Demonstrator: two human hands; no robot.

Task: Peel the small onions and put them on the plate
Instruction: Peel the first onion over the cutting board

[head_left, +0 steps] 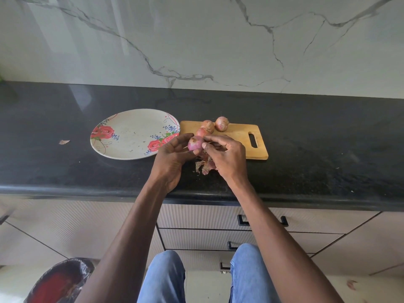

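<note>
My left hand (172, 158) grips a small purple-pink onion (195, 142) above the counter, just right of the plate. My right hand (227, 156) pinches at the onion's right side with thumb and fingertips. Three unpeeled onions lie on the wooden cutting board (240, 136): one (222, 123) at the back, one (208, 125) beside it and one (202, 132) partly hidden behind my fingers. A white plate (131, 136) with red rose prints sits to the left with no onions on it. Loose onion skins (204, 165) lie below my hands.
The black counter (328, 154) runs along a marble wall. A stray peel (64, 141) lies left of the plate. Drawers with black handles (242, 220) are below the counter edge. A bin with a dark bag (63, 281) stands on the floor at lower left.
</note>
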